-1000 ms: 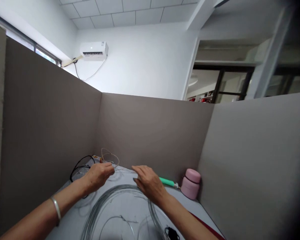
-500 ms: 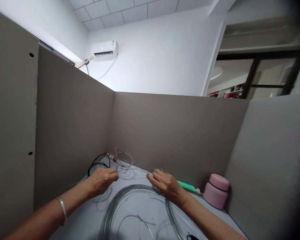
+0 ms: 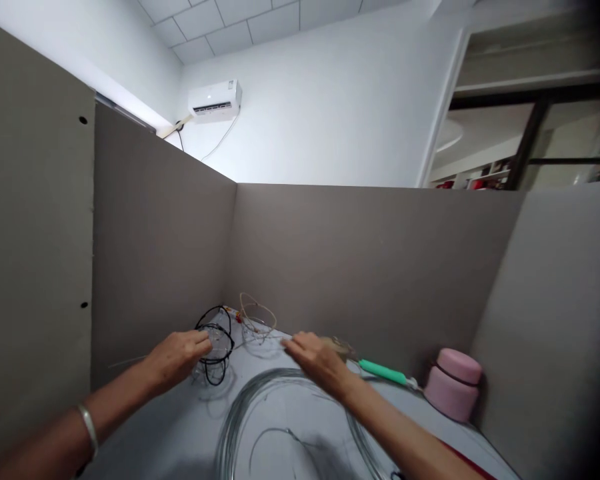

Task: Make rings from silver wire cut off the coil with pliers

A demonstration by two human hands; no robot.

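Head view: wire [image 3: 125, 363] at lower left, seemingly pinched in curled fingers of left hand [image 3: 180, 355]. Right hand [image 3: 314, 360], lower centre: fingers together, grip cannot be told. Wire likely light, springy, slick; best pinched near end. Coil [image 3: 231, 427] bottom centre.

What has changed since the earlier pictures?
The left hand moved left, uncovering more of the black wire; the right hand moved left less, away from the green handle, widening their gap. Grip changes are unclear. The pink container and large wire coil stayed put.
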